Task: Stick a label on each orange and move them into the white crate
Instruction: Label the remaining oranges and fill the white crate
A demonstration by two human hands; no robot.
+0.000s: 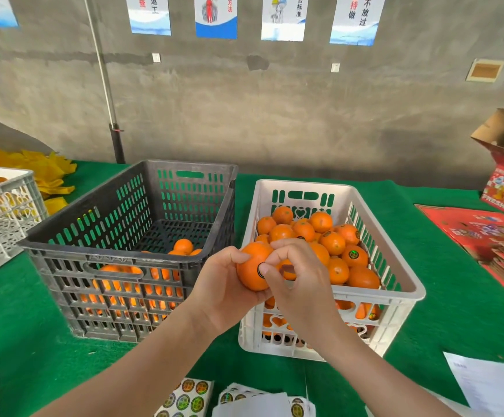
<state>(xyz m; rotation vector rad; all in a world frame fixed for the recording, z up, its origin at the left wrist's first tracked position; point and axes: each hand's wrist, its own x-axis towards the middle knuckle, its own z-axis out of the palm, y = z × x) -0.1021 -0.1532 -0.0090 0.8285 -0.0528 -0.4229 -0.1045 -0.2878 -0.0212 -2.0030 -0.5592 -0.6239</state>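
Head view, single frame.

Orientation: you hold one orange (pixel 252 267); it is round, so no long axis can be read. Its label (pixel 260 270), a dark round sticker, faces toward you and slightly right.

Grip: your left hand (pixel 223 291) cups the orange from below and from the left, with the thumb curled over its upper left. The thumb of your right hand (pixel 300 285) is pressed on the label, the forefinger arches over to the top of the fruit, and the remaining fingers are curled behind.

Position: the orange sits in front of the left wall of the white crate (pixel 407 285), near its front corner, raised off the green table cover (pixel 19 326).

Edges and room: the black crate (pixel 124 257) stands just left, its rim close to your left knuckles. The labelled oranges (pixel 333 243) fill the white crate's floor and stay below its rim. Sticker sheets (pixel 189 398) lie at the near table edge, under your forearms.
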